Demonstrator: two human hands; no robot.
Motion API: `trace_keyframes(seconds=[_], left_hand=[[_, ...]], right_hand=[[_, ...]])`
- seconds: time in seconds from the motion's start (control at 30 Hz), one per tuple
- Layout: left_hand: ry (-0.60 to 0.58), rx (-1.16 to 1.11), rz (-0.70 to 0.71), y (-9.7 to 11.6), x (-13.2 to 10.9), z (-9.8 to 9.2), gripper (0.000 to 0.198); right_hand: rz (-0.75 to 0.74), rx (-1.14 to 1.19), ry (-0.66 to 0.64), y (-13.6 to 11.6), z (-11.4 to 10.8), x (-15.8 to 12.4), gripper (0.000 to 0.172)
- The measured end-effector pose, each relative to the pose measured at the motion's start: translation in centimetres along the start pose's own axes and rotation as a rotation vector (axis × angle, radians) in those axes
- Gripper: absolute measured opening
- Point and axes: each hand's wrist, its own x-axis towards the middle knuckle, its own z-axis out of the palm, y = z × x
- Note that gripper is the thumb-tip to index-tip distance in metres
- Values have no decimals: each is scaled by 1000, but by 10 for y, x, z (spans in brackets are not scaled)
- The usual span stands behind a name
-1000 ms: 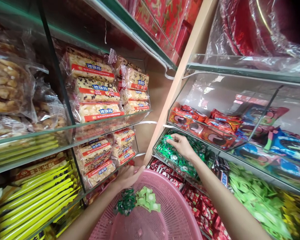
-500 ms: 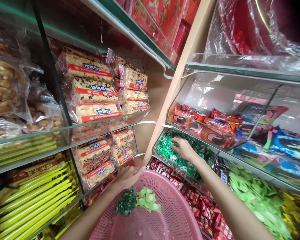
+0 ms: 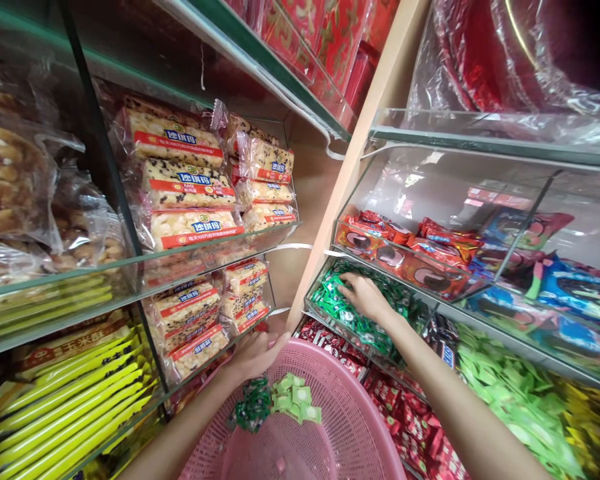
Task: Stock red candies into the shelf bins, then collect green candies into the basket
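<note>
My left hand grips the upper left rim of a pink perforated basket. Inside the basket lie a small heap of dark green wrapped candies and a heap of light green packets. On the right, my right hand reaches into a glass-fronted bin of green wrapped candies. Its fingers are bent down among the wrappers; whether anything is between them cannot be made out.
Glass shelves on the left hold wrapped bars, nut snacks and yellow packets. Around the green bin are red-wrapped sweets, light green packets and red snack bags. A wooden post stands between the shelves.
My right hand has shifted very slightly left in the green candies. My left hand and the basket look unchanged.
</note>
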Motion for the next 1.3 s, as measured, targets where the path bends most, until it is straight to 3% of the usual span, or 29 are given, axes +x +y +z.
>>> trace_keyframes(seconds=[0.1,0.27,0.5,0.67,0.8,0.97,1.07,1.17,1.3], left_hand=[[5,-8,-7,-1,1,0,70],[21,4,25,-3,2,1,71],[24,-10,31,-5,3,2,70],[26,-8,26,-6,3,4,70],[34,11,26,-6,4,6,71],[44,14,42,-7,4,8,71],[45,11,49,-9,3,8,71],[52,11,45,-10,3,8,71],[56,16,46,-11,1,8,71]], right_hand=[[5,-32,8,-4,1,-1,26],[-16,-69,15,-8,1,-2,15],[-123,166,41,-2,-20,1,13],[-194,253,-155,-6,-38,-4,21],[-243,204,-347,-8,-38,-7,24],[-119,68,-435,-11,-31,-3,18],[-40,30,-410,-15,-28,-2,33],[-56,-17,-406,-20,-24,-1,51],[-99,-146,-434,-29,-21,-3,57]])
